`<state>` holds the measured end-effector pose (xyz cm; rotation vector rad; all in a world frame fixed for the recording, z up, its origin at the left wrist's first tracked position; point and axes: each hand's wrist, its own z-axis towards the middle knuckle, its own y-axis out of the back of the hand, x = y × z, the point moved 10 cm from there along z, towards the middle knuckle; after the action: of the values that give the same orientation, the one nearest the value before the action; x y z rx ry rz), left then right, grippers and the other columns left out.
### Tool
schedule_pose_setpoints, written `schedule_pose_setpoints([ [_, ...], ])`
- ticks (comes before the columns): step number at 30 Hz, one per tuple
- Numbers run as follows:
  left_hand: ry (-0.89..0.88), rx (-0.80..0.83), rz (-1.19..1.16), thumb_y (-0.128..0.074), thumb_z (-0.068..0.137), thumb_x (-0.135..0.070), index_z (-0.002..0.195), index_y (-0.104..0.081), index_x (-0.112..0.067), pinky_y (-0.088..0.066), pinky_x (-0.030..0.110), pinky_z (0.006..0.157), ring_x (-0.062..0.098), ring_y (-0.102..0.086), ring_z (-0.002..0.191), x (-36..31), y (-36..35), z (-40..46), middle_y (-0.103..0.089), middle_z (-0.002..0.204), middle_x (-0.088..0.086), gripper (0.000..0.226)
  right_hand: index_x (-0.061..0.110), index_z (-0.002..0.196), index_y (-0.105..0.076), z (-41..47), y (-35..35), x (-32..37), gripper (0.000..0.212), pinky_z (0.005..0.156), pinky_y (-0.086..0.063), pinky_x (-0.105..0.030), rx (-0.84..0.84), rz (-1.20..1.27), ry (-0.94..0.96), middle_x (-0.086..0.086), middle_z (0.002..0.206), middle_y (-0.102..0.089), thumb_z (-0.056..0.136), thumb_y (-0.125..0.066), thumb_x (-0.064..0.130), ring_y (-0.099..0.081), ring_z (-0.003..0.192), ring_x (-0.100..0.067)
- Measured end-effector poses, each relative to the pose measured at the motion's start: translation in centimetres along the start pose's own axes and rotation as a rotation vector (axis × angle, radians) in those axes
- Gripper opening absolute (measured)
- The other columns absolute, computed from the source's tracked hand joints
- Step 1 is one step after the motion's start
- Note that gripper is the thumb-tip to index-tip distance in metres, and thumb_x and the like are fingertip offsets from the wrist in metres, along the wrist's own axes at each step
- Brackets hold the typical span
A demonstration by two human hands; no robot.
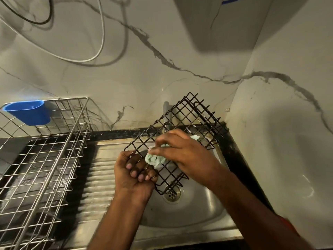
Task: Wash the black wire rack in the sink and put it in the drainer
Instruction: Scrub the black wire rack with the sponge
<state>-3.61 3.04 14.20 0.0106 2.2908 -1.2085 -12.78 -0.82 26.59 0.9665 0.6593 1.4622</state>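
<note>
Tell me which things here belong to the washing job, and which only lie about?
Job: rack, cloth, sink, drainer, left hand, right hand.
Lying about: blue cup, cables.

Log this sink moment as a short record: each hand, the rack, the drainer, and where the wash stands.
left hand: grips the black wire rack at its near corner
right hand: holds a pale green cloth against the rack
rack: tilted, held above the sink
drainer: left of the sink, blue cup hung on its back rim
stage: scrubbing; rack not yet in the drainer
</note>
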Motion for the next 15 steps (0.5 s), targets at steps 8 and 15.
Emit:
schedule_pose_setpoints([
  [8,-0.012,0.011,0.019,-0.049,0.070,-0.025,0.034,-0.033,-0.021,-0.011,0.021,0.048,0.009,-0.019,0.025,-0.2,0.5,-0.2,-0.021,0.030,-0.006,0.040,0.013,0.113,-0.074,-1.1,4.3,-9.8,0.036,0.089,-0.053,-0.021,-0.232,-0.023,-0.237,-0.010,0.121,-0.065,0.086,-0.063,-0.008,-0.051,0.113,-0.012],
  [15,0.005,0.006,-0.013,-0.049,0.073,-0.024,0.034,-0.033,-0.021,-0.015,0.019,0.041,0.010,-0.019,0.025,-0.2,0.8,-0.1,-0.022,0.030,-0.006,0.042,0.010,0.115,-0.073,-2.5,7.6,-13.0,0.036,0.086,-0.053,-0.030,-0.468,-0.102,-0.436,-0.003,0.111,-0.059,0.089,-0.058,-0.010,-0.056,0.106,-0.024],
])
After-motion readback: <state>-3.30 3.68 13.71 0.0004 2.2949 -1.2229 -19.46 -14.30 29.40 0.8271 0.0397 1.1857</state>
